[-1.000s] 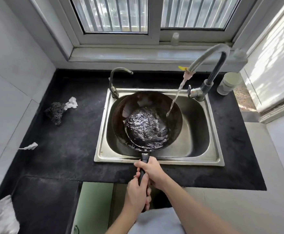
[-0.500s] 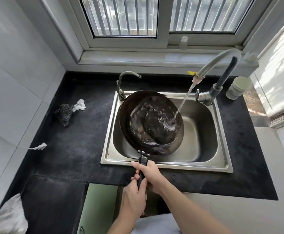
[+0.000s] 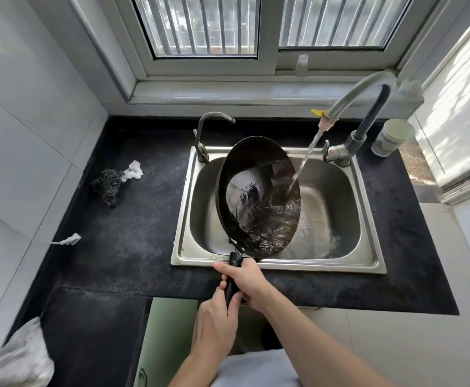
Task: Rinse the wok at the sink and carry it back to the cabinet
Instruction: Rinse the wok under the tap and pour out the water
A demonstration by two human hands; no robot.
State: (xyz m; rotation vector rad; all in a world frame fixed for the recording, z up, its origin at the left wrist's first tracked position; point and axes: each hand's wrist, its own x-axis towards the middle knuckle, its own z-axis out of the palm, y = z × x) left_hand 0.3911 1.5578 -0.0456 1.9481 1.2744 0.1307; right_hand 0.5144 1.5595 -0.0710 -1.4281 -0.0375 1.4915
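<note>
1. Head view showed the wok [image 3: 256,196] tipped steeply on its edge inside the sink [image 3: 339,208], its hollow facing right. Water from the tap [image 3: 367,101] struck its upper inner wall and ran off the lower rim into the basin.
2. The right hand [image 3: 247,280] was wrapped round the black handle [image 3: 235,259] close to the wok's body. The left hand [image 3: 214,325] gripped the handle's end just behind it, so both held the same bar.
3. The dark metal looked stiff and probably heavy, more so with water in it, and the two-handed hold fitted that. Its wet inner face would likely be slippery, so the handle seemed the one sound place to hold. Whether a second grip sat on the far rim could not be made out.
4. The counter [image 3: 133,247] was black and speckled. A scrubber [image 3: 108,182] with a white rag lay well left of the sink, a pale cup [image 3: 393,136] stood just beside the tap, and a thin second tap [image 3: 208,129] rose at the sink's back left corner.
5. A barred window [image 3: 205,23] stood behind, with white tiled walls on either side. A green cabinet door [image 3: 169,331] showed below the counter, and a cloth [image 3: 13,356] lay at the lower left.
</note>
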